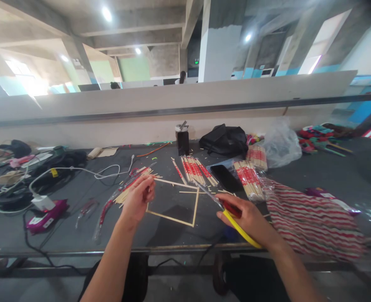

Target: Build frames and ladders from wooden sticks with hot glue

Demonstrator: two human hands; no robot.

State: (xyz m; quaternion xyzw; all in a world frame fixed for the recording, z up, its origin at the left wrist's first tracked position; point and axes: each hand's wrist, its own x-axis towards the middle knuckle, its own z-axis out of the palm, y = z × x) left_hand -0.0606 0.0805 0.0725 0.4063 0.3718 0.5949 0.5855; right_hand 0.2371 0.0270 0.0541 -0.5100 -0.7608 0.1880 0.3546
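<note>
My left hand (pixel 140 197) is closed, pinching one end of a thin wooden stick (pixel 176 183). That stick runs right to the upper corner of a square outline of sticks (pixel 170 219); I cannot tell whether it is joined there. The left side of the outline is partly hidden by my hand. My right hand (pixel 246 216) grips scissors (pixel 240 228) with yellow and red handles. Their blades point up and left, with the tips close to that upper right corner. Loose sticks (pixel 188 192) lie just behind the outline.
Bundles of red-wrapped chopsticks (pixel 192 170) lie behind my hands, near a phone (pixel 225 177). A striped cloth (pixel 311 218) spreads on the right. At left are a purple power strip (pixel 47 216) and cables. A black bag (pixel 225 140) and dark container (pixel 182 142) stand by the partition.
</note>
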